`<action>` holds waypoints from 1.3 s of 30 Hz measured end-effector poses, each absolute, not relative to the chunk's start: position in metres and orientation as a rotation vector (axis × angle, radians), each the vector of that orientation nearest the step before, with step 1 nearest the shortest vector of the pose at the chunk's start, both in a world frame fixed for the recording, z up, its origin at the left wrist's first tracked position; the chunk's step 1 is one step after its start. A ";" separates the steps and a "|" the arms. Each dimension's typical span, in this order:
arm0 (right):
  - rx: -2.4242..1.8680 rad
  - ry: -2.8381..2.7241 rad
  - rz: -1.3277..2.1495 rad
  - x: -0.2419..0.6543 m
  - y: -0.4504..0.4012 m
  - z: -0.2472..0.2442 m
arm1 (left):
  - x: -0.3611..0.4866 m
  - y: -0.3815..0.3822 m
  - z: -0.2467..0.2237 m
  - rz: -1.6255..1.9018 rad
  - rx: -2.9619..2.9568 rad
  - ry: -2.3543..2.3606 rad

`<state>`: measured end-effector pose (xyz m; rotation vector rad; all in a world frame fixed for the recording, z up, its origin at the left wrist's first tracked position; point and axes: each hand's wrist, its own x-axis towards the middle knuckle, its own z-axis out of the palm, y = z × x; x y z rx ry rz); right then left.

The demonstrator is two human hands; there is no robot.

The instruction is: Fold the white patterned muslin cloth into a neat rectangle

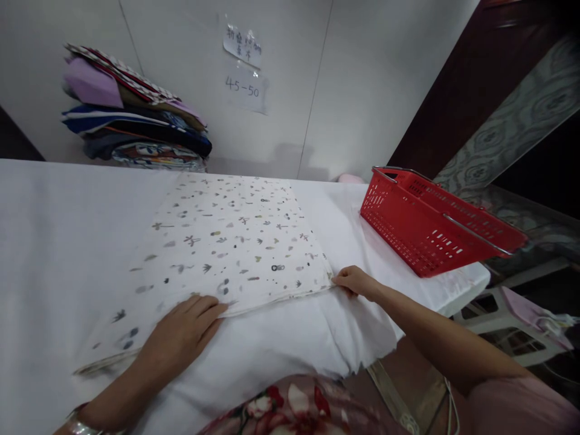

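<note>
A white cloth with small printed plants and shapes point(244, 241) lies folded in layers on the white-covered table. My left hand point(188, 326) rests flat on its near edge, left of the middle, with the fingers stretched out. At the cloth's near right corner, my right hand point(356, 281) pinches the edge between thumb and fingers. Between the two hands the near edge runs slightly wavy, and its left corner points toward the lower left.
A red plastic basket point(430, 223) with metal handles stands at the table's right end. Folded clothes point(136, 115) are stacked at the back left against the wall. Handwritten paper signs point(244, 87) hang on the wall. A white plastic stool point(512, 314) is at the lower right.
</note>
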<state>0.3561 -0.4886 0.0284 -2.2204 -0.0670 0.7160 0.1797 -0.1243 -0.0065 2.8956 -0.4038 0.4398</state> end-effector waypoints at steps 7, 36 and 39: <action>-2.282 -0.066 0.769 0.360 -0.485 0.033 | 0.180 -0.126 -0.002 0.442 2.870 -0.408; -2.276 0.038 0.780 0.364 -0.483 0.033 | 0.181 -0.127 0.000 0.423 2.802 -0.426; -2.260 0.027 0.801 0.363 -0.482 0.032 | 0.181 -0.128 0.001 0.424 2.798 -0.422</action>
